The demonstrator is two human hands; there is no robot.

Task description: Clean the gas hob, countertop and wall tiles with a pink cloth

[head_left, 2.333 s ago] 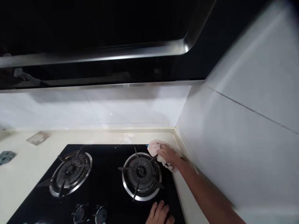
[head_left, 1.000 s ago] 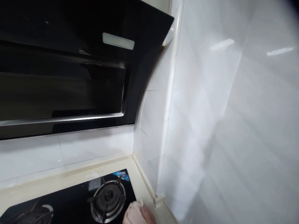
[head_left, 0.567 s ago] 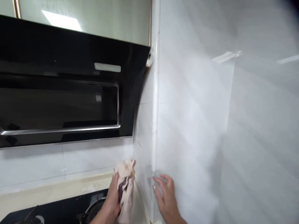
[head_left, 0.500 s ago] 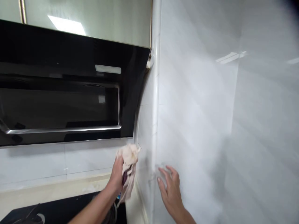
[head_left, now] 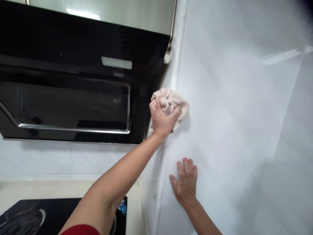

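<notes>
A crumpled pale pink cloth (head_left: 182, 109) is bunched under my left hand (head_left: 163, 119), which grips it and presses it on the rounded tile corner beside the range hood (head_left: 141, 81). A bit of purple shows at the cloth's lower edge. Lower down, my right hand (head_left: 185, 182) lies flat against the white tiled wall (head_left: 227, 124), fingers stretched upward and nothing held.
The black hood spans the left, beneath a pale glossy cabinet (head_left: 127, 13). Below it a black cooktop (head_left: 58, 209) sits on a cream counter (head_left: 36, 187). A blue patterned item (head_left: 122, 206) lies at the cooktop's right side, partly behind my left arm.
My left hand has carried the cloth up and to the right, from below the hood onto the wall corner. My right hand has flattened onto the wall. The view has shifted slightly.
</notes>
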